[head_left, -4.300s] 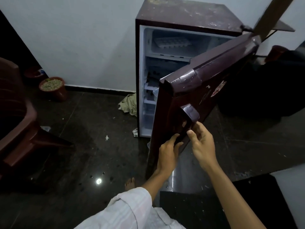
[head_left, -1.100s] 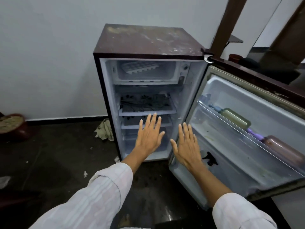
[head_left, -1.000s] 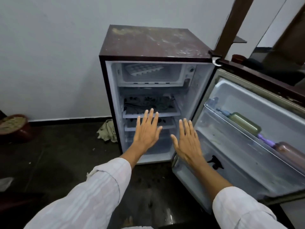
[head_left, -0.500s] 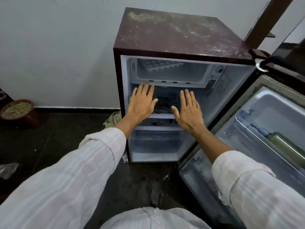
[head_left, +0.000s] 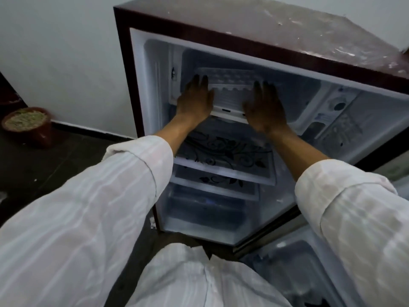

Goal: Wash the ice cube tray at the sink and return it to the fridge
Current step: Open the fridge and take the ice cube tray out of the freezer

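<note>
The fridge (head_left: pixel 254 38) stands open, and both hands are inside the freezer compartment (head_left: pixel 294 100) at its top. The ice cube tray (head_left: pixel 228 82) lies flat on the compartment floor, toward the left wall and set back from the front edge, with its long side facing outward. The left hand (head_left: pixel 194 100) is at the tray's left end and the right hand (head_left: pixel 264 109) at its right end, so the tray sits between them. Each grip is released, fingers extended and palms down, with nothing held. Motion blur and dim light make it uncertain whether the fingertips already touch the tray's ends. The step in hand appears to be taking hold of the tray for removal. Recommended practice: close on both short ends evenly, lift slightly to free the tray in case frost holds it, then draw it straight out over the front lip, keeping it level in case the cells hold water or ice. The patterned shelf (head_left: pixel 223 155) below lies clear of the withdrawal path.
</note>
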A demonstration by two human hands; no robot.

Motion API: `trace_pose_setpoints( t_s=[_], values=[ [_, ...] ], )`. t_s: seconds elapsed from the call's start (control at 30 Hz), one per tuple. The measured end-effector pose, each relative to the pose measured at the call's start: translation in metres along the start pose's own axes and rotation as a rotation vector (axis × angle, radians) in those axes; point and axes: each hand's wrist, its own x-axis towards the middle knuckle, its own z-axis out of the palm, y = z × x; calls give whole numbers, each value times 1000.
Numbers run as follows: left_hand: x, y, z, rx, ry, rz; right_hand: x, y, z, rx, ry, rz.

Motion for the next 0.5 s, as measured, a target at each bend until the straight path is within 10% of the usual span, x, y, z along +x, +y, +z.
trace_pose_setpoints(
  t_s=[0.5],
  values=[
    [62,-5,27,-136,161,-131,80,28,17,189,-103,131]
  ],
)
